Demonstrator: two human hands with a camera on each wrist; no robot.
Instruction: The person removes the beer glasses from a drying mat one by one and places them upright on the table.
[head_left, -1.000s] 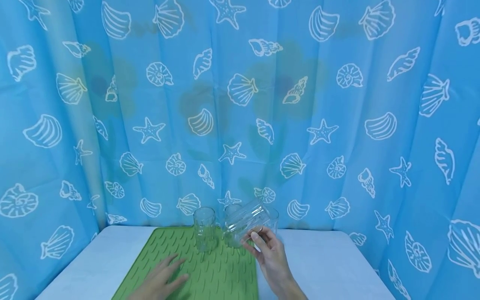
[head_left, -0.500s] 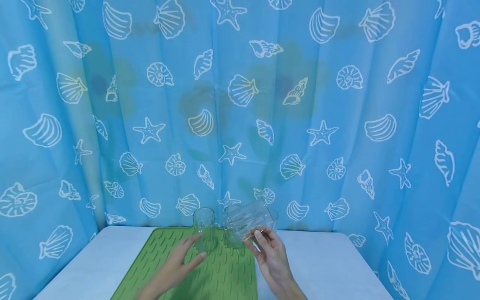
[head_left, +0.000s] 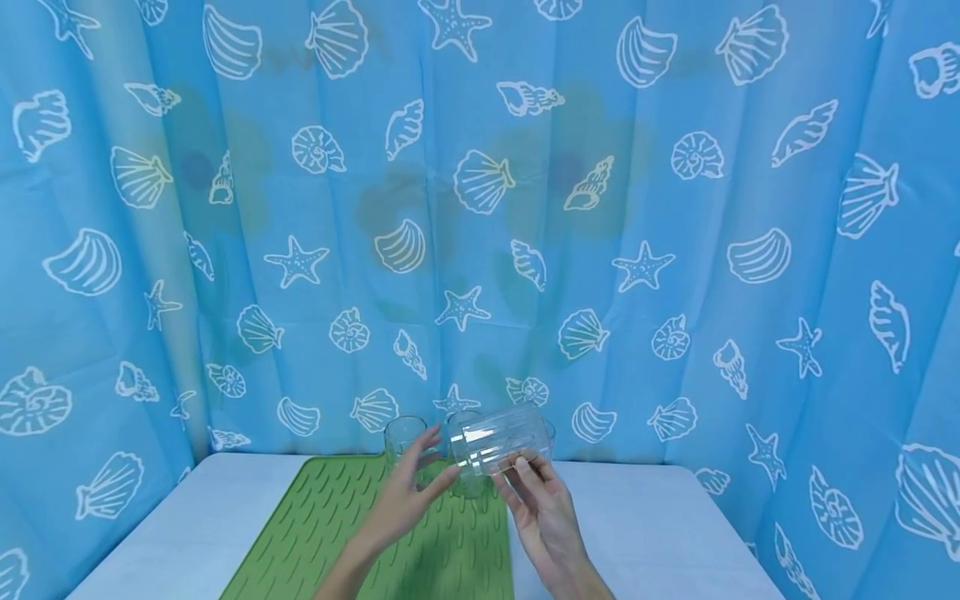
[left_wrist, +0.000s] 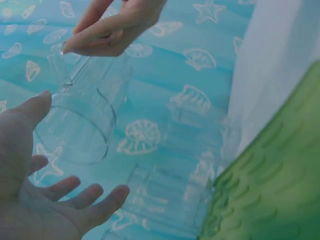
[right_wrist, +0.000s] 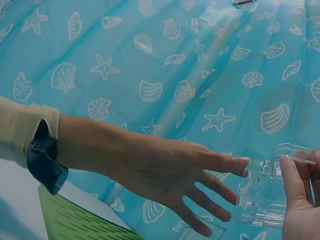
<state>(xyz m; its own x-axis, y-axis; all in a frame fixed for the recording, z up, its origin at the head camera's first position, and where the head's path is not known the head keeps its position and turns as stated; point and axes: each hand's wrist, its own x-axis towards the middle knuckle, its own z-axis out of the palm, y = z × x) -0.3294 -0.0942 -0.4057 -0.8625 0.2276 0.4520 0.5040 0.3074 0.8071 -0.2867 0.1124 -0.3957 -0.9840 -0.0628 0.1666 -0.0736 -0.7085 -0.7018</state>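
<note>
My right hand (head_left: 540,508) pinches the handle of a clear glass mug (head_left: 501,437), held tilted almost on its side above the green mat. The handle (left_wrist: 59,67) shows between fingertips in the left wrist view. My left hand (head_left: 403,500) is raised with fingers spread, close to the mug's left end. In the right wrist view the left thumb and fingers reach around that end of the mug (right_wrist: 257,200); whether they touch it I cannot tell. More clear glasses stand behind: one (head_left: 402,428) partly hidden by my left hand, another (head_left: 471,485) behind the held mug.
A green textured mat (head_left: 300,517) lies on the white table (head_left: 645,525), its right edge below my right hand. Another glass rim (head_left: 552,435) peeks out right of the held mug. Blue shell-print curtain (head_left: 480,250) surrounds the table at the back and sides.
My left hand has moved up and right from over the mat to the mug's left end. The mug, still held by its handle, has turned closer to level.
</note>
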